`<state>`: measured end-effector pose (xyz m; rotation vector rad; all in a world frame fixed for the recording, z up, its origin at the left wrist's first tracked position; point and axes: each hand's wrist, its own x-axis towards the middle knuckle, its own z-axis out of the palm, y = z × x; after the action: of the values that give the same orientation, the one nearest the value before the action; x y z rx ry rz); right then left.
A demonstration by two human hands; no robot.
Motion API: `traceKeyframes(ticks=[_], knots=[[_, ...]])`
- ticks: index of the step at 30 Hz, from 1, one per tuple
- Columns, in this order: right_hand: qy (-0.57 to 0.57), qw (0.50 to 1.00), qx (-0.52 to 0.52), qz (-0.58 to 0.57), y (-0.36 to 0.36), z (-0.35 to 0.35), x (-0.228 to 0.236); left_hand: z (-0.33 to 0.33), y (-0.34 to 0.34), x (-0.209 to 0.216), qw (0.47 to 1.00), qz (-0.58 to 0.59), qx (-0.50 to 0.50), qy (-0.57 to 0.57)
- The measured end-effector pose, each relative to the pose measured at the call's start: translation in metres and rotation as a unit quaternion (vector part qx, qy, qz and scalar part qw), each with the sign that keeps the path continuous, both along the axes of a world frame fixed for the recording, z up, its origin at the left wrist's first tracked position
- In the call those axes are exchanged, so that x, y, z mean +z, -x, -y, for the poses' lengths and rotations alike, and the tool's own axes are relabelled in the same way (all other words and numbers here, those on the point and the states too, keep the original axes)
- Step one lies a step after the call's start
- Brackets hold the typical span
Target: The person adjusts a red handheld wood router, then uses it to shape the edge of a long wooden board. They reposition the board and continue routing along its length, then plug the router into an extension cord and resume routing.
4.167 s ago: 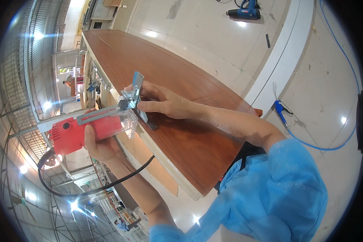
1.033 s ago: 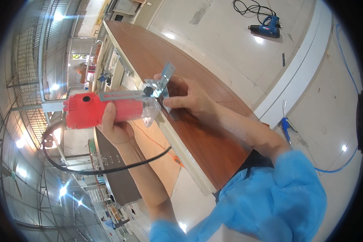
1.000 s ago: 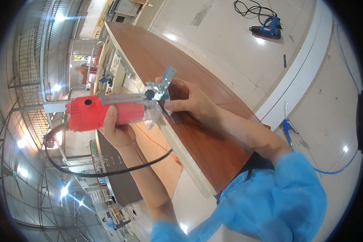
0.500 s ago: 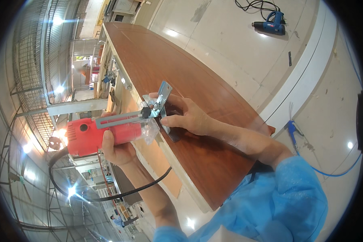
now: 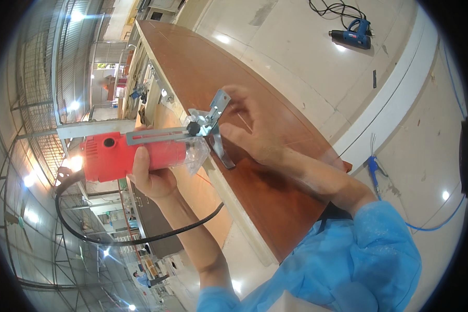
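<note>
1. In the head view, your left hand [image 5: 156,182] is closed around the red power tool [image 5: 114,158], thumb on top of its body, just off the left side of the brown board [image 5: 296,192].
2. Your right hand [image 5: 255,130] is above the board, blurred, with thumb and fingers curved and parted; whether it touches the metal bracket [image 5: 156,136] beside it, you cannot tell.
3. The tool's clear cover [image 5: 195,156] points toward the board, and the bracket runs along the tool and reaches over the board's left edge. A black knob [image 5: 193,128] sits at the joint, close to that edge.
4. The board's pale left edge [image 5: 244,223] runs from its far end down to your blue shirt [image 5: 322,260] at the near end.
5. The board's brown surface stretches past your right hand toward both ends, giving you room along its length.
6. Left of the board, the black cable [image 5: 140,241] loops below the tool and crosses your left forearm.
7. Well right of the board, a blue heat gun [image 5: 351,37] and a blue air gun [image 5: 373,166] lie on the floor.
</note>
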<state>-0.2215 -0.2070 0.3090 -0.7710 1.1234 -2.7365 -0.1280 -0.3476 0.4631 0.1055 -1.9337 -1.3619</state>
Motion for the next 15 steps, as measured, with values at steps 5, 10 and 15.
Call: traceKeyframes(ticks=[5, 10, 15], knots=[[-0.225, 0.867, -0.303, -0.324, 0.028, -0.023, 0.023, 0.0, 0.003, -0.001, 0.999, -0.018, -0.002, 0.026], [-0.276, 0.814, -0.324, -0.396, 0.034, -0.021, 0.046, -0.002, 0.005, 0.002, 0.999, -0.003, -0.014, 0.03], [-0.288, 0.779, -0.361, -0.424, 0.032, -0.015, 0.053, -0.006, 0.006, 0.004, 0.999, 0.0, -0.024, 0.036]])
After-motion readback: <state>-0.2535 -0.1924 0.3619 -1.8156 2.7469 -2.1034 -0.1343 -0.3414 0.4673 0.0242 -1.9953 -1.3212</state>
